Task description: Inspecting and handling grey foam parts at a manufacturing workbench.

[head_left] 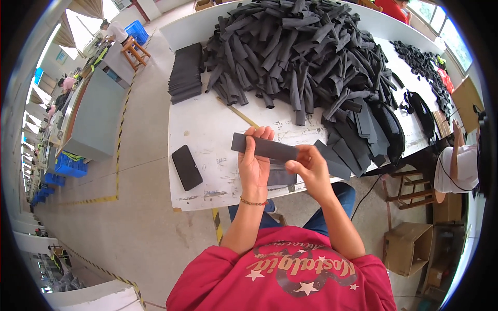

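A flat dark grey fabric strip is held level above the front edge of the white table. My left hand grips its left end, thumb on top. My right hand pinches its right end. Under my hands a few more strips lie on the table. Behind them a big heap of dark fabric strips covers the far half of the table.
A black phone lies at the table's near left. A neat stack of strips sits at the far left, and a wooden stick lies nearby. A seated person and cardboard boxes are on the right.
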### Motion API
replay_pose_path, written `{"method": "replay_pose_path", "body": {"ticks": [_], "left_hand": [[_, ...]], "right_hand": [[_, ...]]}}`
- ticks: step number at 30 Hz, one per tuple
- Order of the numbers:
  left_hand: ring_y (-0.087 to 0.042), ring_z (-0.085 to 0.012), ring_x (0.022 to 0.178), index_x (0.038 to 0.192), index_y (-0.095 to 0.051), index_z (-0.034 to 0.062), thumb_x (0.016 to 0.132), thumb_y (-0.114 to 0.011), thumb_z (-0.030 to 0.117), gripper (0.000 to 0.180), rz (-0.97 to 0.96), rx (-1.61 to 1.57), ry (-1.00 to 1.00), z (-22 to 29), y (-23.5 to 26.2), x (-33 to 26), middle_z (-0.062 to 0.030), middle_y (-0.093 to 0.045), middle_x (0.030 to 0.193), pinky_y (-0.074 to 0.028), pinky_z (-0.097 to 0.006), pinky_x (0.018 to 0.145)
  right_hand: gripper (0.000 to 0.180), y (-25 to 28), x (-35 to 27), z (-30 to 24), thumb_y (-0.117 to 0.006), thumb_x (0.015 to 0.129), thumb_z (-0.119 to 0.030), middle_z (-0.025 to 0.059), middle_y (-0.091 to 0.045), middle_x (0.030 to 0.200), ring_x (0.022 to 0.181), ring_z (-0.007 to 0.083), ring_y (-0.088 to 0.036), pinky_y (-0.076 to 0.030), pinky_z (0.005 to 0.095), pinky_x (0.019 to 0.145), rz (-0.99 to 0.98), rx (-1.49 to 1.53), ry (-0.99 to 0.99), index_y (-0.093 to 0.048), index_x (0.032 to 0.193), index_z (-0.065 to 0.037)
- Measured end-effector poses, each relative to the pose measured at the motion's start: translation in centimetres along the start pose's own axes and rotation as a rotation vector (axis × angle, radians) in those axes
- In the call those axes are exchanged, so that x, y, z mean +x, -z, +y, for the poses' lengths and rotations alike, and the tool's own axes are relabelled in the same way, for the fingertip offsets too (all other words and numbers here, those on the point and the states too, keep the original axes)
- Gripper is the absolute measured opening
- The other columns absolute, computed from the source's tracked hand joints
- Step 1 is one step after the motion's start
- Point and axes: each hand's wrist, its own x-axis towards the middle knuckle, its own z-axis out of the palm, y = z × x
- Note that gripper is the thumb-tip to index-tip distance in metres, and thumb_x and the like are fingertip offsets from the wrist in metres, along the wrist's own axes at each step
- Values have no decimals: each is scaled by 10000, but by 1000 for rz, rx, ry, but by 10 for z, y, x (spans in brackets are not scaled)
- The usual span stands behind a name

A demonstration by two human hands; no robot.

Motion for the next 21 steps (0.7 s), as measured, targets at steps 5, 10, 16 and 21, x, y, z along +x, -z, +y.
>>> {"method": "replay_pose_path", "body": {"ticks": [5,10,16,21], "left_hand": [[-628,-302,1044,1165,-541,-18,963,-573,222,315,135,105,83,13,10,9,-165,-655,1072,-500,-441,958],[-653,-246,932,1049,-614,-32,953,-591,182,235,293,529,138,26,33,-24,-136,-671,1010,-514,-337,819],[-535,-109,670,923,-683,20,833,-727,136,154,241,1340,-143,27,95,-49,-31,-596,806,-437,-234,637],[-597,-151,720,878,-677,24,846,-710,181,163,130,1472,-348,36,101,15,-67,-638,802,-475,-284,663]], "right_hand": [[175,15,10,8,-701,846,-59,23,-592,632,534,76,-544,-427,227,497,-51,-157,-102,-536,810,-13],[228,32,0,25,-712,828,-47,64,-605,664,516,106,-553,-420,236,472,-80,-126,-240,-501,905,-9],[389,39,-14,67,-767,777,-118,86,-610,650,535,136,-589,-443,269,470,-51,-418,-384,-486,1007,23],[368,55,-25,62,-756,779,-208,122,-620,715,673,315,-615,-477,416,638,27,-1019,-115,-542,1018,-28]]}}
